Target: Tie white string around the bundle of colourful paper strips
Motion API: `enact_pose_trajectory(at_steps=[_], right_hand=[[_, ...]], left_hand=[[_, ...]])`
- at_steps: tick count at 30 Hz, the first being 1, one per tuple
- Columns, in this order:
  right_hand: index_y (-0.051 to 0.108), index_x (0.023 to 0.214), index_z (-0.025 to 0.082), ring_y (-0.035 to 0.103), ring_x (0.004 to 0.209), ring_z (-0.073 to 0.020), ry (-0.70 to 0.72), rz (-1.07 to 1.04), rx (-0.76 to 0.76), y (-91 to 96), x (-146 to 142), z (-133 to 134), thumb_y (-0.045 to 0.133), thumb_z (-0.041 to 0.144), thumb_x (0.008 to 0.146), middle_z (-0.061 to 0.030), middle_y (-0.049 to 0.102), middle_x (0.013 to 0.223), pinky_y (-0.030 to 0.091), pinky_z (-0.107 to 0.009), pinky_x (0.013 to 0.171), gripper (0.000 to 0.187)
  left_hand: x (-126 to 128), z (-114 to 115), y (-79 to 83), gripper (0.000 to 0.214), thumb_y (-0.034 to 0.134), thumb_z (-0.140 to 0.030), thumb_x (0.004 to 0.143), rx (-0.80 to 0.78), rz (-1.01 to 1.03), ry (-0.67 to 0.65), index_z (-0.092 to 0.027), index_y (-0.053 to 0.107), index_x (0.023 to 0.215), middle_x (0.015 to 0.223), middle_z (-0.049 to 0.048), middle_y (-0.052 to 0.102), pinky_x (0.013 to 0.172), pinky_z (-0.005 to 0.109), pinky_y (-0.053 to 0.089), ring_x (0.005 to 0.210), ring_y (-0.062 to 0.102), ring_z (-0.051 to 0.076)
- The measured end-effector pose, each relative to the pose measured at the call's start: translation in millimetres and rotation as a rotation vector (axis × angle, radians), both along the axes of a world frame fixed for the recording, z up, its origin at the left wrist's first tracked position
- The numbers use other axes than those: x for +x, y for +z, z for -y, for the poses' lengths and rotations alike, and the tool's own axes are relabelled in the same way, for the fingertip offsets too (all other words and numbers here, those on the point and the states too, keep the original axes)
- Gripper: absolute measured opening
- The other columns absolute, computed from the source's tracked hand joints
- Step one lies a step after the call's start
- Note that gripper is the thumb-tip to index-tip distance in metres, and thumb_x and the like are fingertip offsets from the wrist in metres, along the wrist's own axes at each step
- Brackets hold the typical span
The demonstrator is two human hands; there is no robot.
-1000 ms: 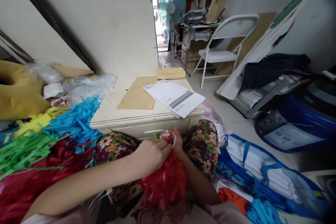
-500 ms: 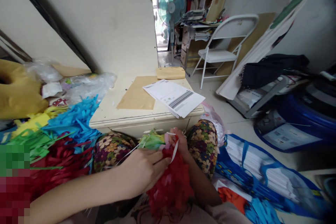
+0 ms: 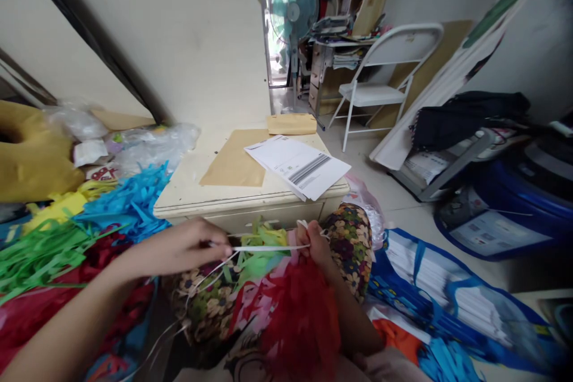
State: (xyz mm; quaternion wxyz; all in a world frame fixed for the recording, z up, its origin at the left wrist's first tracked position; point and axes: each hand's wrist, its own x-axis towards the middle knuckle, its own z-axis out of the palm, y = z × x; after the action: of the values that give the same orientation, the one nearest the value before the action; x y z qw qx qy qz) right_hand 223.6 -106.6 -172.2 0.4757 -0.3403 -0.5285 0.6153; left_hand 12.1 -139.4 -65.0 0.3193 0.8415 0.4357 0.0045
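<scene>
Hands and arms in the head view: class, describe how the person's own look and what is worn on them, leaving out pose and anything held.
The left hand and right hand are bare, without gloves; no rings or watch show. Both forearms are uncovered. Pale pinkish sleeve edges appear only at the bottom edge of the frame, near the upper arms.

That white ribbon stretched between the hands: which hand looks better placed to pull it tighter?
Probably the left hand: it pinches the white ribbon at its free end, while the right hand sits against the red fringe bundle.

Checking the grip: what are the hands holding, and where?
A thin white ribbon, pulled taut: left hand pinches one end, right hand the other, above red fringed paper.
</scene>
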Motion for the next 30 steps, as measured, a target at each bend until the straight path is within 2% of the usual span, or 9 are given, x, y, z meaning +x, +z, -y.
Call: enact_pose_trajectory(at_steps=[3,8,11,13,16,18,19,24,30], right_hand=[[0.024,0.036,0.022,0.027,0.030,-0.0084,0.061,-0.008,0.031,4.2,4.8,7.5,0.023,0.082,0.051,0.0049,0.021,0.029,0.020,-0.022,0.032,0.062],[0.022,0.037,0.022,0.028,0.033,-0.0092,0.174,0.018,0.120,5.4,9.2,22.7,0.020,0.082,0.054,0.0041,0.022,0.032,0.022,-0.023,0.035,0.062],[0.024,0.039,0.020,0.028,0.036,-0.0088,0.241,0.061,0.197,3.0,8.5,32.2,0.023,0.078,0.059,0.0032,0.027,0.037,0.021,-0.024,0.039,0.061],[0.025,0.040,0.019,0.028,0.039,-0.0086,0.270,0.082,0.243,1.3,6.2,36.6,0.026,0.075,0.062,0.0034,0.027,0.039,0.021,-0.024,0.042,0.060],[0.028,0.042,0.018,0.030,0.043,-0.0089,0.302,0.117,0.330,-1.2,0.3,39.1,0.028,0.073,0.064,0.0031,0.029,0.043,0.022,-0.024,0.045,0.059],[0.029,0.043,0.018,0.031,0.045,-0.0091,0.309,0.174,0.389,-3.7,-4.9,39.2,0.028,0.071,0.066,0.0029,0.030,0.045,0.022,-0.024,0.046,0.058],[0.029,0.043,0.018,0.030,0.045,-0.0092,0.307,0.202,0.398,-5.2,-7.9,39.1,0.028,0.071,0.066,0.0030,0.029,0.044,0.021,-0.024,0.046,0.058],[0.027,0.043,0.018,0.026,0.043,-0.0086,0.327,0.192,0.289,-17.0,-24.4,39.6,0.028,0.076,0.060,0.0040,0.024,0.043,0.019,-0.023,0.042,0.060],[0.026,0.044,0.020,0.029,0.038,-0.0084,0.361,0.076,0.190,-29.3,-35.0,36.6,0.026,0.079,0.057,0.0044,0.026,0.041,0.024,-0.023,0.038,0.060]], left_hand=[[-30.4,-21.6,10.7,0.028,0.043,-0.031,0.077,-0.120,0.065,0.090,-0.013,0.055,0.059,0.051,-0.0012,0.048,0.050,0.016,0.032,0.051,0.040,0.008],[-75.1,-53.2,27.7,0.020,0.058,-0.013,0.063,-0.146,0.227,0.399,-0.011,0.051,0.044,0.043,-0.0036,0.041,0.043,0.014,0.027,0.044,0.034,0.006],[-81.2,-70.8,38.1,0.017,0.055,-0.004,0.063,-0.094,0.244,0.599,-0.010,0.052,0.047,0.043,-0.0038,0.043,0.042,0.013,0.026,0.044,0.035,0.005],[-72.0,-82.4,44.1,0.017,0.053,-0.006,0.066,-0.058,0.192,0.625,-0.010,0.052,0.050,0.042,-0.0051,0.041,0.042,0.013,0.024,0.043,0.033,0.005],[-41.9,-99.0,47.8,0.024,0.048,-0.023,0.073,0.034,-0.076,0.498,-0.010,0.051,0.053,0.043,-0.0054,0.040,0.047,0.014,0.024,0.046,0.032,0.004],[-15.9,-108.0,45.5,0.028,0.045,-0.031,0.073,0.147,-0.293,0.391,-0.009,0.054,0.058,0.051,-0.0024,0.050,0.053,0.016,0.028,0.052,0.038,0.006],[-2.4,-111.2,43.1,0.027,0.047,-0.032,0.071,0.146,-0.320,0.374,-0.010,0.056,0.058,0.054,-0.0011,0.053,0.054,0.018,0.029,0.053,0.040,0.008],[61.5,-110.1,25.8,0.029,0.040,-0.032,0.070,0.253,-0.280,0.126,-0.011,0.060,0.065,0.060,0.0024,0.056,0.051,0.020,0.029,0.052,0.043,0.009],[107.1,-78.1,11.3,0.025,0.038,-0.019,0.072,0.177,-0.128,-0.277,-0.010,0.057,0.058,0.049,-0.0016,0.047,0.046,0.019,0.025,0.045,0.033,0.006]])
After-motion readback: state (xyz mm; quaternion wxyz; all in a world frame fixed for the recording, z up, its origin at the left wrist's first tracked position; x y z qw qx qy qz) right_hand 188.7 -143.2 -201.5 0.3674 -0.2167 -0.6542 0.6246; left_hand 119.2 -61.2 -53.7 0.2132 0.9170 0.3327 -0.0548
